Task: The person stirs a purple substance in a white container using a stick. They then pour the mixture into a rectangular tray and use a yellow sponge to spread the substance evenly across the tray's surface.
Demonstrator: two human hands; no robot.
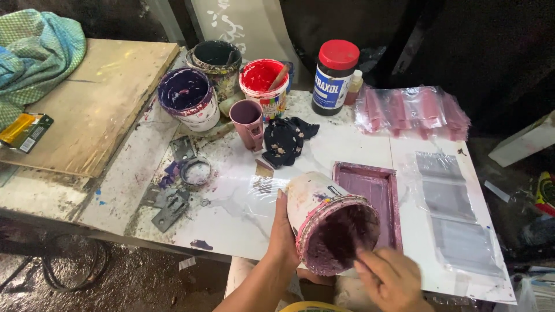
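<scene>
My left hand (282,234) grips a white paint tub (317,203) tilted on its side, its open mouth coated in dark purple paint and facing me. My right hand (391,279) is at the tub's mouth with fingers closed around a thin stick or tool reaching into the paint; the tool is mostly hidden. The tub hovers over the near left edge of a purple-stained rectangular frame (389,190) lying on the white table (231,208).
Behind stand a purple paint bucket (188,97), a dark bucket (217,58), a red paint tub (263,84), a mauve cup (247,121), a dark jar with red lid (334,76), a black rag (284,138). Plastic bags (413,110), clear sheets (451,202), wooden board (98,98), metal parts (173,202).
</scene>
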